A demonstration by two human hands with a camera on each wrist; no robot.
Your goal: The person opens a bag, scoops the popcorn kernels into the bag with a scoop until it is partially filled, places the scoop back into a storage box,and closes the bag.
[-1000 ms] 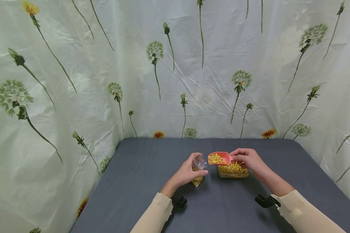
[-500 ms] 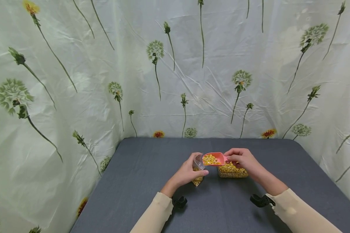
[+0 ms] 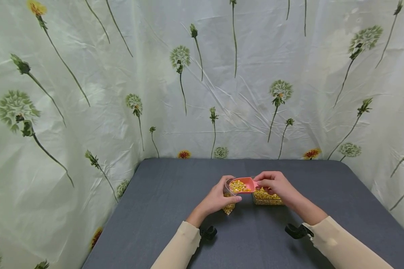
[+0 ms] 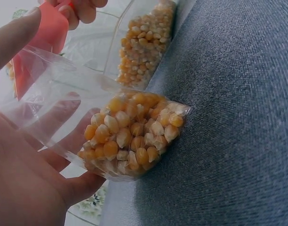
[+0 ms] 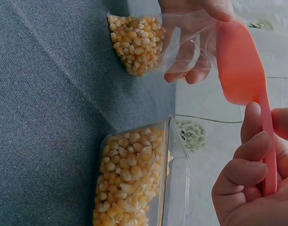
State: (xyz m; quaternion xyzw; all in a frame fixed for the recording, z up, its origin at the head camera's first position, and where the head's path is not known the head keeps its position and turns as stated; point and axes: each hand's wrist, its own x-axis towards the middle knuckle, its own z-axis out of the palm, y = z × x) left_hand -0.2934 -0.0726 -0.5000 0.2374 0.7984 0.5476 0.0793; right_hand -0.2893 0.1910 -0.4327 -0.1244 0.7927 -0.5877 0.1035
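Right wrist: fingers [image 5: 247, 173] around scoop handle [image 5: 268, 155]

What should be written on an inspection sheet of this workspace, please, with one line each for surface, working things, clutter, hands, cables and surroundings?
Surface: dark blue-grey table with fabric-like weave.
Working things: clear bag, partly filled with corn kernels; pink scoop, loaded with kernels, its front end at the bag's mouth; clear box of kernels on the table.
Clutter: nothing seen.
Hands: left hand holds the bag; fingers of the right hand grip the scoop's handle.
Cables: nothing seen.
Surroundings: pale sheet printed with flowers, behind and left of the table.
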